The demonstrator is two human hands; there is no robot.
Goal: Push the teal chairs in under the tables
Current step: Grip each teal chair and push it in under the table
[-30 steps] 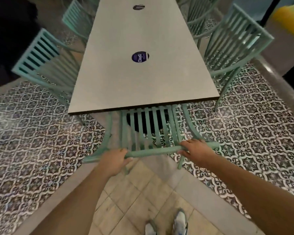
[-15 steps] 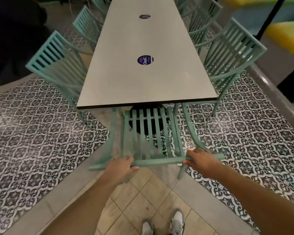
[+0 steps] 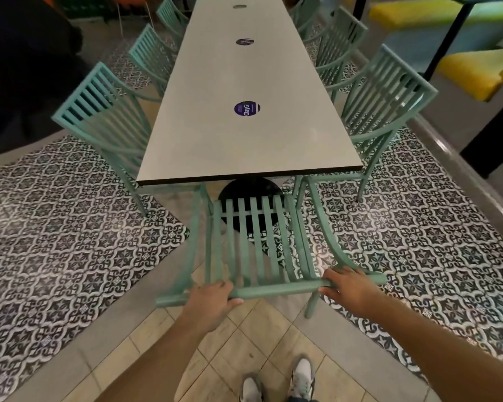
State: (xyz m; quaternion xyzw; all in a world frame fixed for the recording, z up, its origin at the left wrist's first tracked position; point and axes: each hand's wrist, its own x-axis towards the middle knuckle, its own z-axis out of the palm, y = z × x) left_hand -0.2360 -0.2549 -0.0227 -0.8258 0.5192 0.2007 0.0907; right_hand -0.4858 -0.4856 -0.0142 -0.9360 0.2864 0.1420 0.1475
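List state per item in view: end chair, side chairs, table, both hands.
end chair: at the table's short end, front tucked under, back sticking out
left hand: grips the end chair's top rail
right hand: grips the same rail
left side chair: upright, against the long edge
right side chair: upright, against the long edge
table: bare apart from round stickers

Counts around the long table

One long grey table (image 3: 244, 146) carries three round stickers: a near one (image 3: 246, 108), a middle one (image 3: 244, 41) and a far one (image 3: 240, 6). Seven teal chairs show: one at the near end (image 3: 262, 245), three along the left (image 3: 105, 117) (image 3: 151, 53) (image 3: 170, 13), three along the right (image 3: 386, 94) (image 3: 341, 39) (image 3: 301, 10). Two hands (image 3: 212, 298) (image 3: 350, 290), two shoes (image 3: 251, 388) (image 3: 302, 377).
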